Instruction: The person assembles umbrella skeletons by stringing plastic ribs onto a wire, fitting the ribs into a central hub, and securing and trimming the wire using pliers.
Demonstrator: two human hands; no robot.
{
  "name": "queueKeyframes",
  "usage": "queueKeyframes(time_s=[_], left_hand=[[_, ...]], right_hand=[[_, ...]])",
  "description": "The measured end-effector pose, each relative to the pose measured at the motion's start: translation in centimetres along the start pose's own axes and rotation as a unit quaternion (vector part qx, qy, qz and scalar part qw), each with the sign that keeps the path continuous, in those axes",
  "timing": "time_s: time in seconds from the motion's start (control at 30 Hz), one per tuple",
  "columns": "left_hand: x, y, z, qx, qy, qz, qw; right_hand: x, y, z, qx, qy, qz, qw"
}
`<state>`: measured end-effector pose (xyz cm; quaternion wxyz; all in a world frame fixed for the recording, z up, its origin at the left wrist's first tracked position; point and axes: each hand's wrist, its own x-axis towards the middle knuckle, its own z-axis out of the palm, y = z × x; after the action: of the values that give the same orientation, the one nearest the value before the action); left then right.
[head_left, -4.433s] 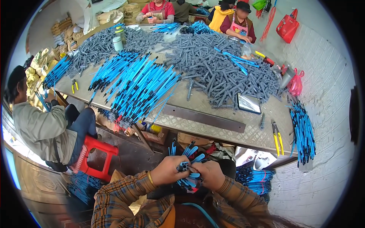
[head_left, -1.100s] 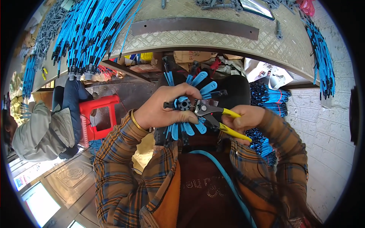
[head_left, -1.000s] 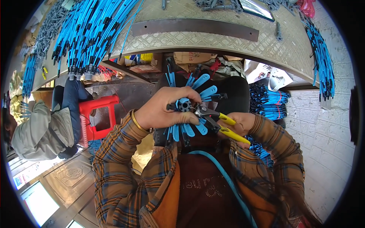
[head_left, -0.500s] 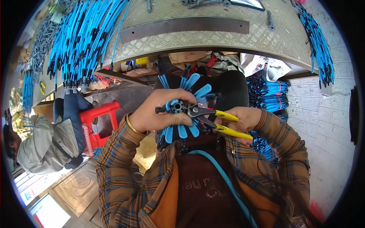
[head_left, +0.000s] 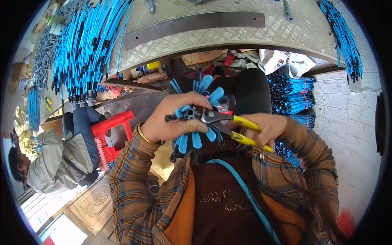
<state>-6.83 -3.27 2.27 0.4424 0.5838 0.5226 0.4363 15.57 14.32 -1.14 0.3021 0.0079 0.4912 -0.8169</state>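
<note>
Your left hand (head_left: 173, 118) is wrapped round a fanned bundle of blue plastic-sleeved rods with black tips (head_left: 196, 139), held up in front of your chest rather than laid on anything; gripped at the middle like this, the ends splay outward above and below your fist, which leaves the one blue cap end (head_left: 188, 111) facing you free to be reached; your right hand (head_left: 267, 127) is closed round the yellow handles of a pair of steel-jawed pliers (head_left: 228, 122), and the jaws meet that cap just beside your left thumb; I judge the short reach between both hands keeps the tool steady against the bundle.

Above your hands the edge of the patterned metal tabletop (head_left: 228, 36) carries a long dark flat steel bar (head_left: 192, 24) and, to the left, a wide sheaf of the same blue rods hanging over the rim (head_left: 85, 49); more tied blue bundles are stacked under the tabletop on your right (head_left: 292, 92); to your left another person in a grey jacket (head_left: 57, 163) sits by a red plastic stool (head_left: 112, 130), well apart from your work.
</note>
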Motion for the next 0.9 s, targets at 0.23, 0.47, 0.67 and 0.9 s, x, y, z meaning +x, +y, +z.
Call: queueKeyframes(time_s=[0.23,0.47,0.67,0.9], left_hand=[[0.2,0.0,0.4,0.019,0.041,-0.057,0.997],[0.6,0.0,0.5,0.047,-0.003,-0.013,0.999],[-0.1,0.1,1.0,0.039,0.054,-0.015,0.998],[0.3,0.5,0.6,0.036,-0.011,-0.042,0.998]], right_hand=[[0.1,0.5,0.1,0.007,0.096,0.017,0.995],[-0.7,0.4,-0.6,0.118,-0.023,0.026,0.992],[-0.8,-3.6,3.4,-0.675,0.303,-0.188,0.646],[1.1,2.1,1.0,-0.160,0.145,-0.074,0.974]])
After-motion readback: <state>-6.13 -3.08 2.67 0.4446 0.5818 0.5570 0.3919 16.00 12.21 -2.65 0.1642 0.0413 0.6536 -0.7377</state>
